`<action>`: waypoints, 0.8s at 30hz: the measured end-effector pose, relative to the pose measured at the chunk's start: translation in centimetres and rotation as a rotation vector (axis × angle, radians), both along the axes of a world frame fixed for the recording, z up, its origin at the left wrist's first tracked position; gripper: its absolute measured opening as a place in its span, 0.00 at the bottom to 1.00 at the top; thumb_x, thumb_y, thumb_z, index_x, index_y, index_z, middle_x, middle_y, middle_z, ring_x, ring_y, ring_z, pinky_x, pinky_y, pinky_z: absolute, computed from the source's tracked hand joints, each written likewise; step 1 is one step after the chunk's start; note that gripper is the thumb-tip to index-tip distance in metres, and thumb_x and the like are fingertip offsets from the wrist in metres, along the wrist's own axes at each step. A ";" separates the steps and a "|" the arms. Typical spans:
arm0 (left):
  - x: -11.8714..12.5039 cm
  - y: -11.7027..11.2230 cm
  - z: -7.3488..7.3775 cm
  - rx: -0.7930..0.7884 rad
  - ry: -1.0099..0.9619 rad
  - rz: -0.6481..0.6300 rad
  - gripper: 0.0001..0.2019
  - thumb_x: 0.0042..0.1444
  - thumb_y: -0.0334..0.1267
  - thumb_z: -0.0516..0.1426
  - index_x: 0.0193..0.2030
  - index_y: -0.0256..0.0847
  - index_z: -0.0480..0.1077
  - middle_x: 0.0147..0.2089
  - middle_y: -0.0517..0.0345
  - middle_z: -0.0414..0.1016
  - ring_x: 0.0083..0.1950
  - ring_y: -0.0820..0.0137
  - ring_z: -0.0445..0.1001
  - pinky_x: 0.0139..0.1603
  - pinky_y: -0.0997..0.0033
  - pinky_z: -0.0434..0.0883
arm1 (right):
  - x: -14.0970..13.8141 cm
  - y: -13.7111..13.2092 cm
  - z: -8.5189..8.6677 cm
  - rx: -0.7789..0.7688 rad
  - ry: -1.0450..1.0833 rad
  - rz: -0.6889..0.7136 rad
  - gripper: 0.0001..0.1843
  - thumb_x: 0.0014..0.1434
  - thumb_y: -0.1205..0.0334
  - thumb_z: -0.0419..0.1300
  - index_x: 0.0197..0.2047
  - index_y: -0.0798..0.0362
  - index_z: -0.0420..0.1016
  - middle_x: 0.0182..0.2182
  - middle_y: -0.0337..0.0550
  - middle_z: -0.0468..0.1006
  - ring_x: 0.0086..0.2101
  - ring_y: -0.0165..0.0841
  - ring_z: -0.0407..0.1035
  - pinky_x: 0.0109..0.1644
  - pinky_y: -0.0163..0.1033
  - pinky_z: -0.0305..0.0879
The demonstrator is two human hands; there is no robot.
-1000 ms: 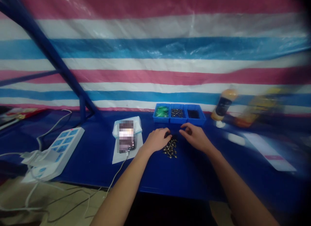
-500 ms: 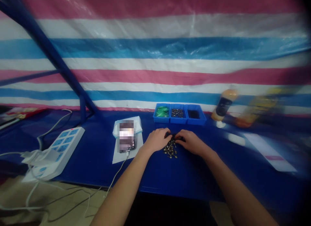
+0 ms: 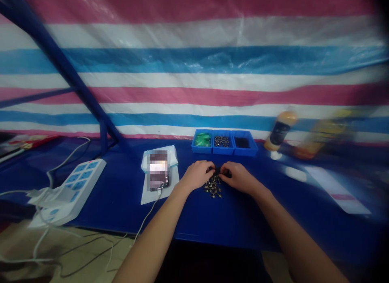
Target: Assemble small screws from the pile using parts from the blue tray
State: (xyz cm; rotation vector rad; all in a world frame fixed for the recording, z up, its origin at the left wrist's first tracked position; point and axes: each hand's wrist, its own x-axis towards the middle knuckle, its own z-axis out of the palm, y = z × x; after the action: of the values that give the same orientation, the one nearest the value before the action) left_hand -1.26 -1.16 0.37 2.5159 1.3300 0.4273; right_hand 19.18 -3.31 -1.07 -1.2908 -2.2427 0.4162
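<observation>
A left hand and a right hand are curled low over a blue workbench, the fingers narrowly closed and the fingertips almost meeting; whether anything is held cannot be told. At 6 o'clock from the fingertips lies a loose pile of small metal fasteners, judged light, slippery and best pinched singly by the shank. A blue three-part parts tray stands at 12 o'clock.
</observation>
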 end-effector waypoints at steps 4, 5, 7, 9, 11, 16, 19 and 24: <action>0.0 -0.1 0.1 -0.006 0.000 0.012 0.11 0.63 0.43 0.52 0.43 0.47 0.74 0.39 0.57 0.75 0.39 0.66 0.73 0.37 0.70 0.66 | 0.2 0.0 0.5 -0.017 0.052 -0.026 0.04 0.57 0.60 0.61 0.33 0.51 0.73 0.29 0.38 0.75 0.30 0.30 0.67 0.34 0.35 0.59; 0.0 -0.1 0.1 -0.006 -0.004 0.013 0.11 0.63 0.44 0.51 0.44 0.47 0.74 0.40 0.57 0.76 0.39 0.66 0.73 0.38 0.69 0.66 | 0.4 0.0 0.6 -0.016 0.065 -0.037 0.04 0.57 0.60 0.61 0.33 0.51 0.74 0.29 0.37 0.75 0.29 0.30 0.67 0.34 0.35 0.59; 0.0 -0.1 0.2 -0.008 -0.013 0.012 0.12 0.63 0.44 0.51 0.44 0.48 0.74 0.41 0.57 0.76 0.40 0.66 0.73 0.38 0.69 0.66 | 0.6 0.1 0.7 -0.014 0.084 -0.070 0.03 0.56 0.61 0.62 0.33 0.50 0.75 0.29 0.37 0.76 0.29 0.30 0.67 0.35 0.35 0.60; 0.0 -0.2 0.2 -0.013 -0.021 0.012 0.12 0.63 0.44 0.51 0.45 0.48 0.74 0.41 0.57 0.76 0.40 0.66 0.73 0.37 0.69 0.66 | 0.9 0.3 0.6 -0.008 0.103 -0.125 0.05 0.56 0.60 0.62 0.36 0.50 0.75 0.30 0.38 0.77 0.29 0.30 0.68 0.35 0.35 0.61; 0.0 -0.2 0.3 -0.021 -0.024 0.017 0.12 0.63 0.44 0.51 0.45 0.48 0.74 0.40 0.57 0.76 0.39 0.65 0.73 0.37 0.68 0.67 | 1.1 0.5 0.4 0.006 0.114 -0.175 0.08 0.58 0.59 0.59 0.41 0.51 0.75 0.32 0.39 0.78 0.31 0.32 0.70 0.36 0.36 0.62; 0.1 -0.3 0.7 -0.054 -0.024 0.034 0.13 0.63 0.45 0.51 0.46 0.46 0.74 0.39 0.56 0.76 0.40 0.65 0.74 0.39 0.67 0.68 | 1.4 0.9 0.0 0.027 0.074 -0.215 0.11 0.62 0.57 0.54 0.36 0.51 0.76 0.32 0.42 0.79 0.33 0.35 0.72 0.38 0.39 0.63; 0.1 -0.4 0.7 -0.063 -0.021 0.045 0.14 0.63 0.46 0.51 0.47 0.46 0.73 0.39 0.56 0.77 0.41 0.65 0.74 0.39 0.67 0.68 | 1.6 0.9 0.0 -0.025 0.133 -0.244 0.09 0.59 0.54 0.59 0.35 0.50 0.75 0.28 0.39 0.78 0.29 0.34 0.71 0.35 0.38 0.63; 0.0 -0.2 0.5 -0.050 -0.027 0.042 0.13 0.63 0.47 0.51 0.48 0.47 0.73 0.39 0.57 0.76 0.40 0.65 0.74 0.37 0.68 0.67 | 1.8 1.0 -0.2 -0.049 0.254 -0.286 0.05 0.57 0.59 0.61 0.37 0.49 0.73 0.32 0.40 0.80 0.35 0.34 0.74 0.40 0.38 0.66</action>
State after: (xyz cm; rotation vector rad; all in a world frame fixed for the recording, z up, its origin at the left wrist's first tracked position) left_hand -1.23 -1.41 0.84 2.4373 1.3682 0.4306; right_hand 21.00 -2.27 -1.32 -1.4679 -1.8180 0.4991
